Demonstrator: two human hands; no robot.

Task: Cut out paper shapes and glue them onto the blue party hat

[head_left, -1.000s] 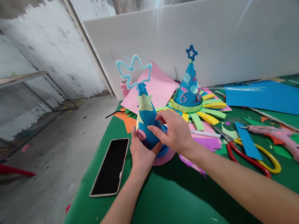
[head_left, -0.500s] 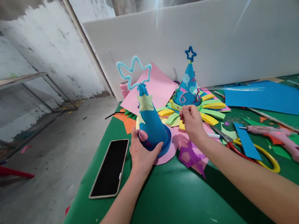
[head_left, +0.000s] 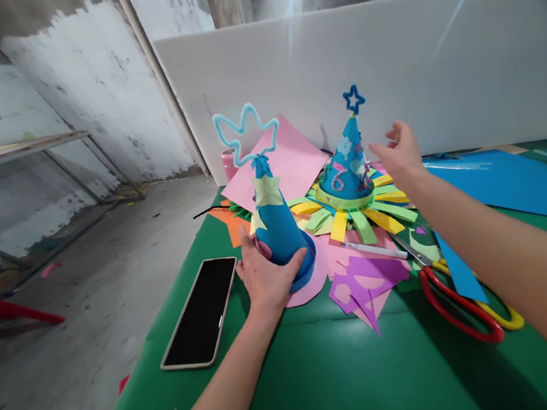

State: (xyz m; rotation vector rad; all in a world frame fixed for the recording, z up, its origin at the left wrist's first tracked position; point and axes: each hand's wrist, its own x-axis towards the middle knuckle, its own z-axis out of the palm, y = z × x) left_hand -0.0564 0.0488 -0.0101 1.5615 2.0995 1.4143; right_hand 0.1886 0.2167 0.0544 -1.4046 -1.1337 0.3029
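Note:
My left hand (head_left: 269, 276) is wrapped round the lower part of a blue paper cone hat (head_left: 279, 226), which stands upright on a pink brim. Pale yellow stars stick to its side, and a light blue pipe-cleaner crown (head_left: 247, 131) rises from its tip. My right hand (head_left: 400, 151) is raised with its fingers apart and nothing in them. It hovers to the right of a second blue cone hat (head_left: 346, 165), which has a dark blue star (head_left: 354, 99) on top and yellow and green paper strips (head_left: 339, 226) around its base.
A phone (head_left: 201, 313) lies left of the hat. Purple paper scraps (head_left: 364, 284), a white pen (head_left: 377, 250), red-and-yellow scissors (head_left: 461, 305) and a blue sheet (head_left: 527, 181) lie to the right. A white board (head_left: 285, 62) stands behind.
My right hand has moved up and to the right, away from the second hat, and its fingers have opened. My left hand stays on the near hat.

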